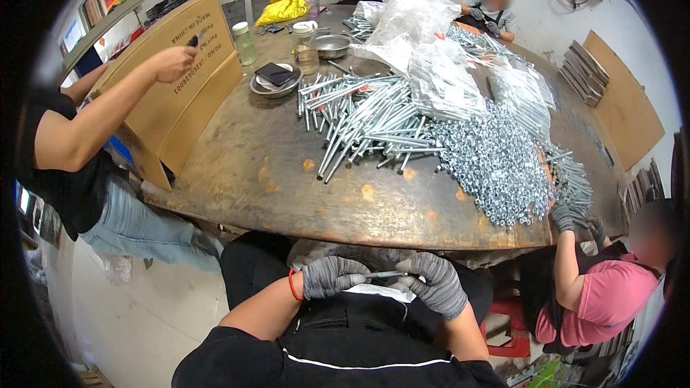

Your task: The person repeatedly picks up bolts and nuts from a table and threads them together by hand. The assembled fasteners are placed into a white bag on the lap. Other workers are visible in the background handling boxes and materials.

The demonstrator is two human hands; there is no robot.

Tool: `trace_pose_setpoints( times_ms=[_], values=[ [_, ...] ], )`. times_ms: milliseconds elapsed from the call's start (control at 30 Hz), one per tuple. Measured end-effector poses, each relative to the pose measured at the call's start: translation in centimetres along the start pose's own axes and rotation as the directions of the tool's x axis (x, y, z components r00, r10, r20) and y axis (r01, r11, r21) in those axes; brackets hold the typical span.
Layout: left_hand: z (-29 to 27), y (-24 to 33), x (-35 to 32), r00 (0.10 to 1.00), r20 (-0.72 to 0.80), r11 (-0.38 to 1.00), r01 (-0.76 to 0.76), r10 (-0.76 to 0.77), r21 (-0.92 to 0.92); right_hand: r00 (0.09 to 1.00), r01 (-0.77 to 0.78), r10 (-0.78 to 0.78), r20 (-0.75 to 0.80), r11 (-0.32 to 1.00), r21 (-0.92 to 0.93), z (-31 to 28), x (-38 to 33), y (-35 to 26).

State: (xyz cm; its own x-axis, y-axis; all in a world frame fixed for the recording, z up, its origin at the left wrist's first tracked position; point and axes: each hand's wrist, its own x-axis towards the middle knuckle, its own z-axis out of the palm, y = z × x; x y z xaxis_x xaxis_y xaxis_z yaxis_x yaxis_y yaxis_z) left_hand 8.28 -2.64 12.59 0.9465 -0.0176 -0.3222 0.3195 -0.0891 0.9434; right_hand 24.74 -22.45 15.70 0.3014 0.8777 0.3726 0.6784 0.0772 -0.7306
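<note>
Both gloved hands are down in the lap: left hand (332, 276) and right hand (433, 282) each have fingers pinched on a thin bolt (384, 274) held between them, just below the bench (251, 172) edge. Bolt pile (366, 122) and nuts (496, 165) sit further out.

— From my feed I see a heap of nuts (496, 165) beside long bolts (366, 126) on the wooden table (244, 172).

— I see clear plastic bags (424, 43) and a yellow bag (285, 0) behind them.

Head camera looks down, close over the lap, table (287, 172) probably ahead.
</note>
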Motion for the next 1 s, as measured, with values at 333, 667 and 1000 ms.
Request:
trace_pose_setpoints(
  times_ms=[333,667,1000],
  values=[
    [3.9,0.0,1.9,0.974,-0.141,0.983,-0.180,0.175,-0.025,0.828,-0.131,0.554,-0.083,0.335,0.933,5.1,0.8,0.9],
    [-0.9,-1.5,2.0,0.988,-0.153,0.991,0.009,0.011,0.131,0.897,-0.234,0.222,-0.382,0.972,0.016,4.2,-0.9,0.7],
    [2.0,-7.2,7.8,0.987,-0.033,0.669,0.130,-0.155,0.732,0.652,-0.658,0.425,-0.628,0.728,-0.190,-1.3,-5.5,11.9]
  ],
)
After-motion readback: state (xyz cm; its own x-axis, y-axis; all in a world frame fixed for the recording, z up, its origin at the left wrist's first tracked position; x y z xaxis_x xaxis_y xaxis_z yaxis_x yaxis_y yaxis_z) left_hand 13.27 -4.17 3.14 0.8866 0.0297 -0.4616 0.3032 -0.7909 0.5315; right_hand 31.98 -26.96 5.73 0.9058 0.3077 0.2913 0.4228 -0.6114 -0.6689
